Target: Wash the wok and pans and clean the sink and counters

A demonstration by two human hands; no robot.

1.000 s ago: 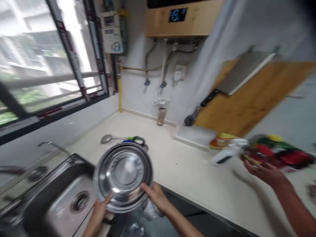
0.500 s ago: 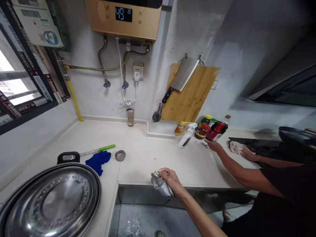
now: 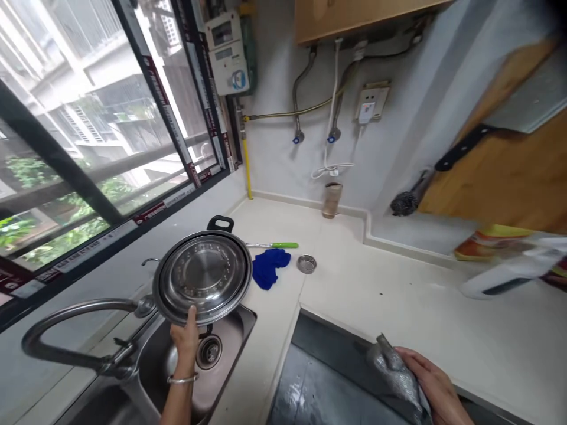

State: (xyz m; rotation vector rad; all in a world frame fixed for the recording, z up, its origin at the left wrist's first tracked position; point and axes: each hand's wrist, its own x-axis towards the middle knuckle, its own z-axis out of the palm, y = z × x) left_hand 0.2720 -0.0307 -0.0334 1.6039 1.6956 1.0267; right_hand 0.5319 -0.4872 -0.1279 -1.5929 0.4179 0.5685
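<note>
At the sink [image 3: 233, 348], I had the left hand [image 3: 185, 339] clamped on the steel pan [image 3: 204, 268]; right hand [image 3: 432, 381] gripped a crumpled silvery cloth [image 3: 394, 372] near the counter [image 3: 354, 295].

Taking the blue cloth [image 3: 269, 268] as my mark, I'm blocked on its left by the lidded pan [image 3: 204, 268] in the left hand [image 3: 186, 337], with the curved faucet [image 3: 80, 306] farther left. The green-handled utensil [image 3: 284, 245] lies just behind the cloth; a small metal cup [image 3: 306, 264] sits near its right. Past that, I can cross open counter [image 3: 354, 283] until the white spray bottle [image 3: 509, 273], well right of the cloth.
</note>
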